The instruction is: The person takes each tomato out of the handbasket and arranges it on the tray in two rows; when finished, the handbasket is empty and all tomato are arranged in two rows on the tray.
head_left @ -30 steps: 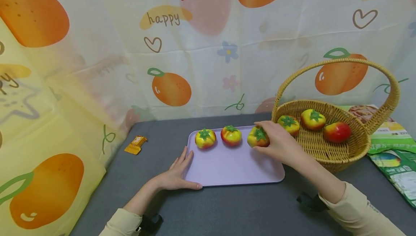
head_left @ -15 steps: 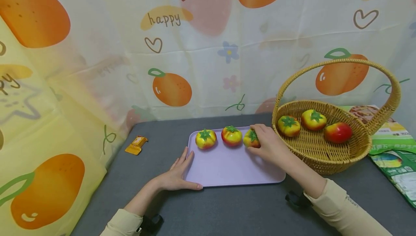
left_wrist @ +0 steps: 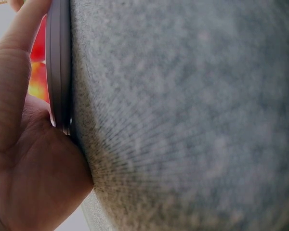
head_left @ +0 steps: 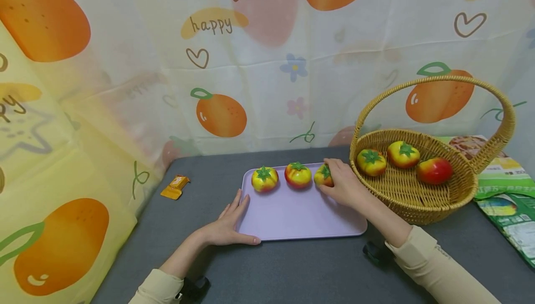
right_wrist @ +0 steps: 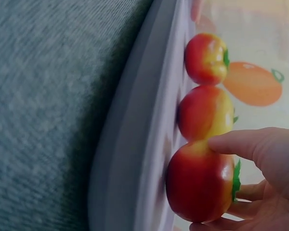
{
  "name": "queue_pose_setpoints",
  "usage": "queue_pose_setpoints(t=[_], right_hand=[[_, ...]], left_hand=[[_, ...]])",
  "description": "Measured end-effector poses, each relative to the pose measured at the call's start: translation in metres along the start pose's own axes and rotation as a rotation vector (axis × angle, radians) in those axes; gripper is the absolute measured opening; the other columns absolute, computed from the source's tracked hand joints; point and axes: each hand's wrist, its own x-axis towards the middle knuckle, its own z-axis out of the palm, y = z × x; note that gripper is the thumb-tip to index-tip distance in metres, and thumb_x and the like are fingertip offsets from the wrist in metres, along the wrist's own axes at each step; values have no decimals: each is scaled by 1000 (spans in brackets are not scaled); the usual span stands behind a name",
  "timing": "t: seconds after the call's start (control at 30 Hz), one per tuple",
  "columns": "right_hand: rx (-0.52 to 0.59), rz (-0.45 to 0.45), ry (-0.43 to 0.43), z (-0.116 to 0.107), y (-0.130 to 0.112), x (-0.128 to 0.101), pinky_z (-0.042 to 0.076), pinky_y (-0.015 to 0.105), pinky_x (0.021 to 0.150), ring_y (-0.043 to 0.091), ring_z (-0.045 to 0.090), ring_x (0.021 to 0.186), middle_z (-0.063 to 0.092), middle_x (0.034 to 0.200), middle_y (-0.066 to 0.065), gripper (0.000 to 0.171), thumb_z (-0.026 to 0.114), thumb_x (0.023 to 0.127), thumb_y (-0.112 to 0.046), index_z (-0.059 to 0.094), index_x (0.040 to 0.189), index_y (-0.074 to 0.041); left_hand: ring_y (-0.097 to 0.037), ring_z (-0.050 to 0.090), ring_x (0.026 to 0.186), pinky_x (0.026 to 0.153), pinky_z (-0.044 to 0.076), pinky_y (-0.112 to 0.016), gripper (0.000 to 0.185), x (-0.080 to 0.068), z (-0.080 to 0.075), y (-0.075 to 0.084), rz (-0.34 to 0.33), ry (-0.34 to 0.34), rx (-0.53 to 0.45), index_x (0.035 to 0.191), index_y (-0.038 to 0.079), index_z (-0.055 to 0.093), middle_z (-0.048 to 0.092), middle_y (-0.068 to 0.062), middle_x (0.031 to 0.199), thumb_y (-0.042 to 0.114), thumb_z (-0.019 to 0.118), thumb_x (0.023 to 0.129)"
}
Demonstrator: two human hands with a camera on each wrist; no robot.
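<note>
A pale purple tray (head_left: 288, 218) lies flat on the dark table. Along its far side stand three glossy red-and-yellow persimmon-like fruits with green leafy tops: the left fruit (head_left: 264, 180), the middle fruit (head_left: 298, 175) and the right fruit (head_left: 323, 176). My right hand (head_left: 347, 183) grips the right one, thumb on the near side and fingers behind; in the right wrist view this held fruit (right_wrist: 200, 185) sits close to the middle one. With fingers spread, my left hand (head_left: 229, 226) rests at the tray's left edge, thumb along the front corner.
A wicker basket (head_left: 422, 201) with a tall handle stands right of the tray, holding three similar fruits, one red side up (head_left: 434, 170). Green packages (head_left: 505, 211) lie beyond it. An orange wrapped packet (head_left: 175, 187) lies at the left. A printed curtain (head_left: 259, 85) hangs behind.
My right hand has moved left along the tray with the right fruit, bringing it nearer the middle one, then shifted only slightly. The left hand has stayed at the tray's edge.
</note>
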Motion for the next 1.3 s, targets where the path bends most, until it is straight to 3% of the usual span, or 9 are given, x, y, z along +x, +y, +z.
queue_pose_setpoints(t=[0.6,1.0,1.3], right_hand=[[2,39,-36,1,2,3,35,57,104,48,43,125,40,140,34,72,70,88,-20,34,141,13],[-66,-22,35,-7,-9,-4,27,57,109,46,35,132,37,143,32,77,72,86,-21,33,143,12],[-33,-74,94,-24,-13,-15,33,55,106,42,42,128,44,139,28,68,75,85,-16,41,140,8]], left_hand=[[-38,-9,146,114,-2,-58,120,0,0,0,1,2,4,157,11,2,-21,-13,160,60,75,75],[-40,-11,145,113,-2,-60,120,0,0,0,-7,-2,-1,157,12,2,-21,-13,160,60,75,76],[-39,-10,146,113,-2,-59,120,0,0,0,-3,0,1,157,11,2,-21,-13,160,60,75,76]])
